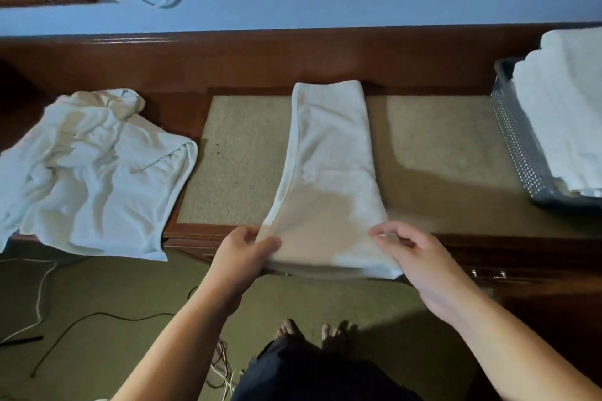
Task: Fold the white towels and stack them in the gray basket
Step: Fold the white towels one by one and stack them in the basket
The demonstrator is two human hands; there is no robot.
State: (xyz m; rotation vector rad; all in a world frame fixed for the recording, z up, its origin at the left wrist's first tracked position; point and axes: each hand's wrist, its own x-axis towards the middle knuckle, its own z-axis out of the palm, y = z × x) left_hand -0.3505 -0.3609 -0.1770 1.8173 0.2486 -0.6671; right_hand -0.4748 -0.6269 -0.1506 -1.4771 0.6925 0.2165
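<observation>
The wooden surface (423, 55) carries everything. A crumpled heap of white towels (94, 172) sprawls over its left end; the gray basket (518, 146), at the right edge, already holds folded towels (566, 114). Between them the half-folded towel (329, 153) lies with its long axis running from the near edge to the back. Left hand (242, 252) and right hand (413, 257) each pinch a near corner in their fingers. No writing is legible.
</observation>
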